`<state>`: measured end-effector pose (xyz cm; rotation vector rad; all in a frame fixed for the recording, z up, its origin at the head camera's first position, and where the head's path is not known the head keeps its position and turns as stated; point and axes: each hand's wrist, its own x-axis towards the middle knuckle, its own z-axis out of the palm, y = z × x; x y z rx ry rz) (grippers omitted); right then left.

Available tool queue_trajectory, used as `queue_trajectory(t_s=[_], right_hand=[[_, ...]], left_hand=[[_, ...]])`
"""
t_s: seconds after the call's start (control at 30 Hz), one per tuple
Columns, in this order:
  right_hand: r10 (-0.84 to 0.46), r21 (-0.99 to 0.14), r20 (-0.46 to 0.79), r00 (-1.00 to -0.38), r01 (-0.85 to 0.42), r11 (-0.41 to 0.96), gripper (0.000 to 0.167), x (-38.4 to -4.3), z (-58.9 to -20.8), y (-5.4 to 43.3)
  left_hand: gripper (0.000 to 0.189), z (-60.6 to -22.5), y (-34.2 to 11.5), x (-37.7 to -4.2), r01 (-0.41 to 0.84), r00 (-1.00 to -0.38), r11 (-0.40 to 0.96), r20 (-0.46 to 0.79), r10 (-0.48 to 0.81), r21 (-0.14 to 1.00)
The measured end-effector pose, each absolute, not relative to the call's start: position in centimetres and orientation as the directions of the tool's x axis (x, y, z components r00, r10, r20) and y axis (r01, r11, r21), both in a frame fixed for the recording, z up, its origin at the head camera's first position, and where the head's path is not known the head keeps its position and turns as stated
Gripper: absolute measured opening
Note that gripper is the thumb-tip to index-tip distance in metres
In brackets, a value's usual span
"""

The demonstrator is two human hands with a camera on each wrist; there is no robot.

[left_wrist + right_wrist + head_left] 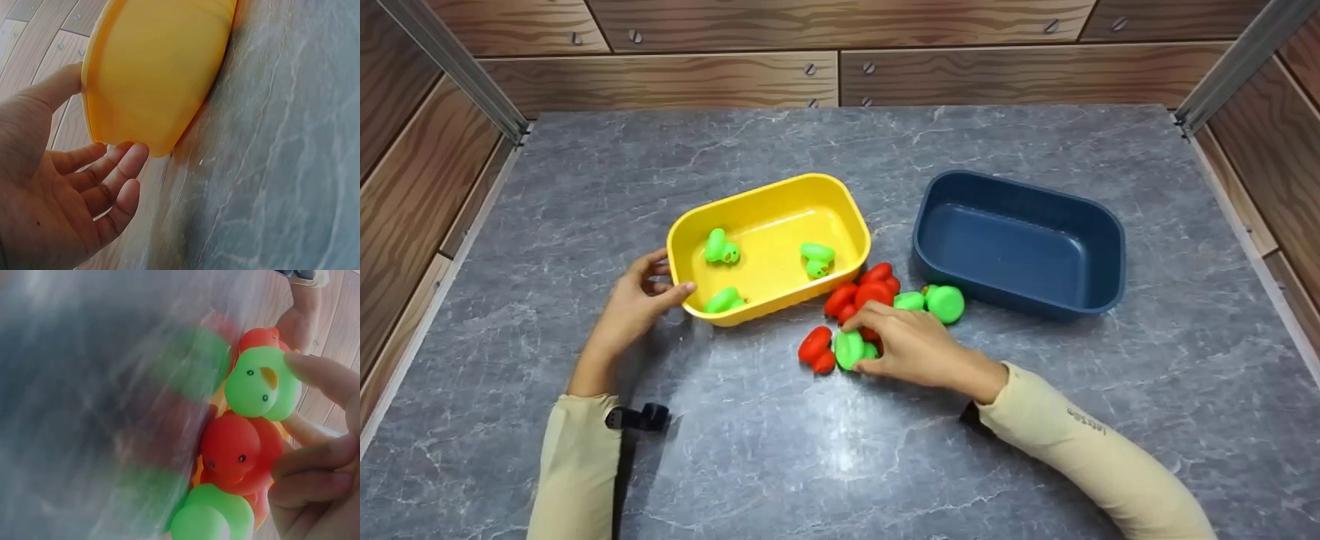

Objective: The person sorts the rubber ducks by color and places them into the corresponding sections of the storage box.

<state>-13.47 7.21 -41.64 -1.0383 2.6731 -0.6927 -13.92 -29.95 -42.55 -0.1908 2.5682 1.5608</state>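
Observation:
My left hand holds the left end of a yellow bin, thumb over its rim and fingers against the outer wall. Three green rubber ducks lie inside, one of them near the left end. My right hand pinches a green rubber duck between thumb and forefinger, just in front of the pile. Beside that duck, to its left, lies a red rubber duck. Several more red ducks crowd behind my right hand, partly hidden by it, with green ducks at the pile's right.
A dark blue bin stands at the right with no ducks in it. Both bins rest on a grey marbled table. Wood-patterned panels border the back and sides.

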Motion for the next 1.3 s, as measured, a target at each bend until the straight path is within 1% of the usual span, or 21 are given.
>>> queue_trajectory(t_s=[0.2,0.3,0.57,0.7,1.0,1.3], right_hand=[[-0.69,-0.543,0.01,-0.724,-0.584,0.604,0.042,-13.4,-41.5,7.5],[-0.689,-0.592,0.024,-0.724,-0.566,0.574,0.042,-13.4,-41.3,7.8],[-0.669,-0.789,0.026,-0.743,-0.426,0.442,0.042,-13.6,-40.3,8.7],[-0.661,-0.85,0.016,-0.75,-0.358,0.386,0.042,-13.7,-39.7,8.9],[-0.619,-0.923,0.011,-0.785,-0.246,0.296,0.042,-13.9,-38.0,9.2],[-0.575,-0.955,0.052,-0.817,-0.208,0.21,0.044,-13.9,-36.5,9.0]], left_hand=[[0.079,-42.7,-29.9,-14.0,-0.173,-0.984,0.456,-0.172,-0.043,0.873],[0.078,-42.8,-30.0,-14.0,-0.166,-0.985,0.457,-0.164,-0.043,0.874],[0.078,-42.9,-30.1,-14.1,-0.165,-0.986,0.459,-0.163,-0.045,0.873],[0.078,-42.8,-30.0,-14.0,-0.17,-0.985,0.455,-0.169,-0.044,0.874],[0.078,-42.9,-30.1,-14.0,-0.159,-0.987,0.5,-0.157,-0.046,0.852],[0.079,-42.9,-30.0,-14.0,-0.17,-0.985,0.496,-0.166,-0.053,0.851]])
